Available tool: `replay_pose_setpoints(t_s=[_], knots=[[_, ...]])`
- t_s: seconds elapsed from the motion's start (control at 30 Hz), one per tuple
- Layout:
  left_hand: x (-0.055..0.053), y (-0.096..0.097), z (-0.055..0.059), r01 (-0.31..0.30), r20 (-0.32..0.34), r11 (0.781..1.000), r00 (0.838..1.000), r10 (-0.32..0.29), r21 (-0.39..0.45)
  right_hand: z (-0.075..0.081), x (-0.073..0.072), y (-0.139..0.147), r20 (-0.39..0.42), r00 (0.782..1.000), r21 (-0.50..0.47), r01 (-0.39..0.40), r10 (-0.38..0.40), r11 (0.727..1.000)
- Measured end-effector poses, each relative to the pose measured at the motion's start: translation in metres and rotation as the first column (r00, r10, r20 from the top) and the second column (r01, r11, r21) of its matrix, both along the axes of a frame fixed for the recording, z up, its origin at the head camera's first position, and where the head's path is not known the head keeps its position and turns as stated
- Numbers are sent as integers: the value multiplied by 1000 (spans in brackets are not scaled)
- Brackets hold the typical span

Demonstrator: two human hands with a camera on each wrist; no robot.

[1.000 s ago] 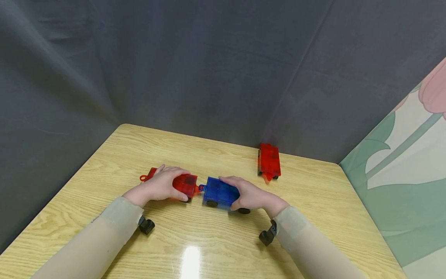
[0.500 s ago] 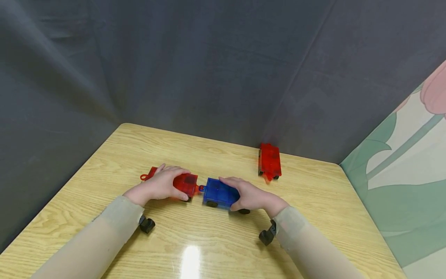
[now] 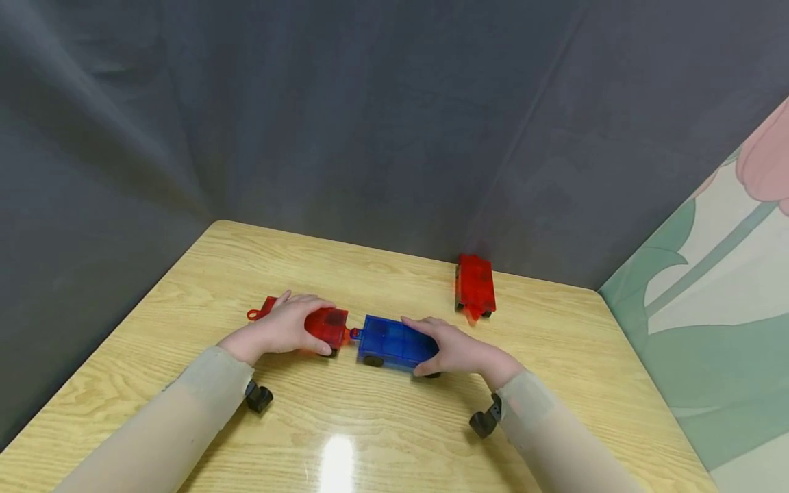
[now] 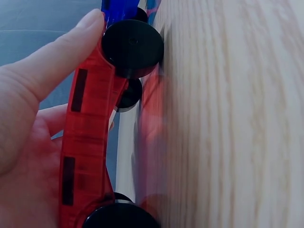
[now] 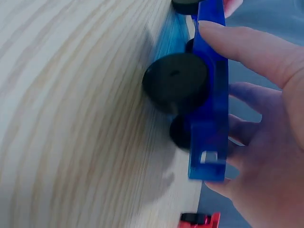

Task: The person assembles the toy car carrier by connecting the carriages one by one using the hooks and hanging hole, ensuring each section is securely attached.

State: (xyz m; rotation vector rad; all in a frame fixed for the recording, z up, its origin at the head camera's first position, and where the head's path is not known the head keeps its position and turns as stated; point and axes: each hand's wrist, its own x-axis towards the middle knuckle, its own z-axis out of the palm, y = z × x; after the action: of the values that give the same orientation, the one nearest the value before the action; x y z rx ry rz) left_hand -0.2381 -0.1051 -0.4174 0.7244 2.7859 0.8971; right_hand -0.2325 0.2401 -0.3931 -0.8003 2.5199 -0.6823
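Observation:
A see-through red toy wagon (image 3: 328,326) with black wheels stands on the wooden table, my left hand (image 3: 285,329) spread over its top and gripping its sides. In the left wrist view the thumb presses the red side wall (image 4: 85,128) near the front wheel. Just right of it, a see-through blue toy wagon (image 3: 390,339) sits in line, its ring overlapping the red hook at the coupling (image 3: 354,334). My right hand (image 3: 457,349) holds the blue wagon's right end, thumb on the near side (image 5: 211,85) and fingers behind.
A second red wagon (image 3: 476,284) stands near the table's back edge, right of centre, hook toward the front. A dark curtain (image 3: 370,123) hangs behind the table (image 3: 345,411), and a flower-patterned wall (image 3: 721,294) lies to the right.
The blue ring has come down over the red wagon's hook. My right hand has slid a little to the right along the blue wagon; my left hand stays put.

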Motion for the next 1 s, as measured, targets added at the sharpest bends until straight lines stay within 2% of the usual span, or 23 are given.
replay_pose_setpoints(t_s=[0.3, 0.67, 1.0], knots=[[-2, 0, -2, 7, 4, 1000, 1000, -7, 2, -8, 8, 27, 28, 990, -79, 140, -138, 987], [-2, -1, -3, 4, 25, 1000, 1000, -3, -15, -16, 13, 42, 67, 986, -201, 162, -151, 966], [-1, -4, -1, 11, 31, 1000, 999, -11, -5, -19, 15, 48, 61, 981, -211, 195, -186, 958]])
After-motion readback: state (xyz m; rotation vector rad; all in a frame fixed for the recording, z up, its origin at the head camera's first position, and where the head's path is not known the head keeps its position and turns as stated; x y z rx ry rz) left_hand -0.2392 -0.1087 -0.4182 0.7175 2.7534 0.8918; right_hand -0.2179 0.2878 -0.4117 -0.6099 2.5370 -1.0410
